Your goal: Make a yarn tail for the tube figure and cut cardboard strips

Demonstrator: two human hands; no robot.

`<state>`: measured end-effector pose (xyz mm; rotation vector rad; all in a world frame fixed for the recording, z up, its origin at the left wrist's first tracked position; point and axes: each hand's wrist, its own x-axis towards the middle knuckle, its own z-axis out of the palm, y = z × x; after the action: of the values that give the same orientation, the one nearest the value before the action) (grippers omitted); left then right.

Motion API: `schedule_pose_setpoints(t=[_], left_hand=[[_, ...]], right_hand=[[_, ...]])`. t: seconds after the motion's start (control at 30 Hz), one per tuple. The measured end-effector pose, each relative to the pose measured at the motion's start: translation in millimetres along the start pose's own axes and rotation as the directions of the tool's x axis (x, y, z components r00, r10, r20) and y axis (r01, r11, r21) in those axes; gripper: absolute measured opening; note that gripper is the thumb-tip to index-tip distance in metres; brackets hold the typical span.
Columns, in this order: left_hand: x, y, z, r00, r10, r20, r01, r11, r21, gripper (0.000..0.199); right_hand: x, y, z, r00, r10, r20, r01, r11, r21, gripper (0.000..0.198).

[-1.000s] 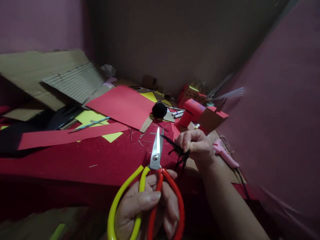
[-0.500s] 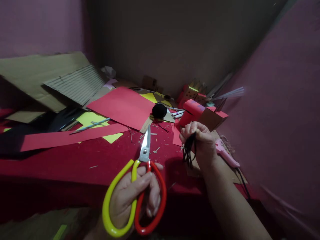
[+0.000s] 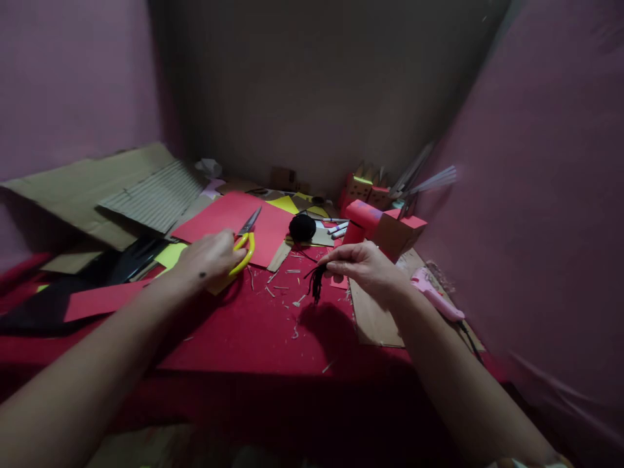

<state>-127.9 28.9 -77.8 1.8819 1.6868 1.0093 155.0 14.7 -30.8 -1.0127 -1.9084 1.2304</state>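
My left hand [image 3: 214, 257] is closed on a pair of scissors [image 3: 247, 242], over the left part of the large red paper sheet [image 3: 219, 211]. Their blades point away and to the right; one yellow handle loop shows, the rest being covered by my hand. Between the thumb and fingers of my right hand [image 3: 363, 265] hangs a bundle of black yarn strands [image 3: 316, 283], loose ends down, above the red tablecloth [image 3: 263, 331]. Behind it sits a ball of black yarn [image 3: 302, 227].
Cardboard sheets [image 3: 88, 188] lean at the left. A pink glue gun [image 3: 436, 296] lies at the right beside a flat cardboard piece [image 3: 377, 318]. White markers [image 3: 338, 229] and a red-and-cardboard box [image 3: 390, 231] stand further back. Small scraps [image 3: 297, 302] litter the cloth.
My left hand has carried the scissors forward and left, from the front table edge to the red sheet. The right hand has shifted left with the yarn bundle.
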Motion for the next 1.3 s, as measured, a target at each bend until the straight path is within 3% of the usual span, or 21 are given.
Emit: schedule_pose_setpoints(t=[0.1, 0.23, 0.27, 0.33, 0.37, 0.4, 0.53, 0.67, 0.73, 0.83, 0.97, 1.03, 1.17, 1.3], left_hand=[[3.1, -0.3, -2.0, 0.991, 0.069, -0.111, -0.053, 0.988, 0.143, 0.026], [-0.3, 43.6, 5.8, 0.983, 0.086, -0.163, -0.045, 0.970, 0.240, 0.021], [-1.3, 59.8, 11.4, 0.989, 0.107, -0.103, -0.085, 0.976, 0.202, 0.024], [-4.6, 92.1, 25.7, 0.986, 0.141, 0.090, -0.124, 0.976, -0.177, 0.032], [-6.9, 106.6, 33.4, 0.980, 0.180, 0.083, -0.145, 0.936, -0.321, 0.034], [-9.6, 119.1, 40.7, 0.975, 0.203, 0.092, -0.152, 0.908, -0.391, 0.034], [-18.5, 146.8, 60.6, 0.909, 0.271, 0.317, -0.120, 0.898, -0.423, 0.034], [-16.0, 149.7, 67.8, 0.863, 0.215, 0.458, -0.029, 0.925, -0.379, 0.035], [-11.7, 147.9, 71.0, 0.848, 0.260, 0.463, -0.096, 0.933, -0.347, 0.031], [-6.1, 142.9, 78.4, 0.847, 0.355, 0.396, -0.292, 0.933, -0.212, 0.022], [-3.3, 132.7, 88.5, 0.865, 0.423, 0.272, -0.468, 0.874, 0.129, 0.021], [-3.9, 129.7, 90.7, 0.852, 0.453, 0.261, -0.506, 0.840, 0.196, 0.022], [-6.8, 133.2, 90.1, 0.849, 0.467, 0.248, -0.516, 0.835, 0.193, 0.021], [-10.3, 137.8, 90.9, 0.886, 0.432, 0.167, -0.451, 0.887, 0.098, 0.011]], right_hand=[[-1.4, -0.5, -4.6, 1.000, 0.001, 0.006, -0.001, 1.000, 0.001, 0.011], [-2.9, -1.8, -7.0, 0.997, -0.052, -0.058, 0.047, 0.995, -0.083, 0.010], [-2.9, -2.1, -6.5, 0.993, -0.083, -0.085, 0.075, 0.993, -0.096, 0.010], [-2.9, -2.7, -5.0, 0.980, -0.146, -0.134, 0.132, 0.986, -0.104, 0.009], [-2.9, -2.8, -4.2, 0.973, -0.177, -0.150, 0.161, 0.981, -0.111, 0.009], [-3.0, -2.7, -3.6, 0.964, -0.208, -0.167, 0.188, 0.974, -0.129, 0.010], [-5.7, -0.3, -5.0, 0.926, -0.270, -0.266, 0.218, 0.953, -0.208, 0.016], [-8.7, 5.0, -9.8, 0.939, -0.139, -0.316, 0.147, 0.989, 0.001, 0.012], [-9.2, 7.3, -11.9, 0.948, -0.061, -0.313, 0.116, 0.980, 0.163, 0.007], [-9.5, 8.7, -14.0, 0.955, -0.014, -0.298, 0.111, 0.944, 0.311, 0.014], [-11.2, 8.0, -15.1, 0.934, -0.017, -0.356, 0.133, 0.944, 0.302, 0.019], [-12.9, 7.8, -15.2, 0.920, -0.020, -0.392, 0.135, 0.954, 0.266, 0.021], [-16.8, 8.1, -15.8, 0.915, -0.008, -0.404, 0.126, 0.956, 0.265, 0.023], [-19.8, 9.0, -18.2, 0.923, 0.021, -0.384, 0.091, 0.958, 0.271, 0.021]])
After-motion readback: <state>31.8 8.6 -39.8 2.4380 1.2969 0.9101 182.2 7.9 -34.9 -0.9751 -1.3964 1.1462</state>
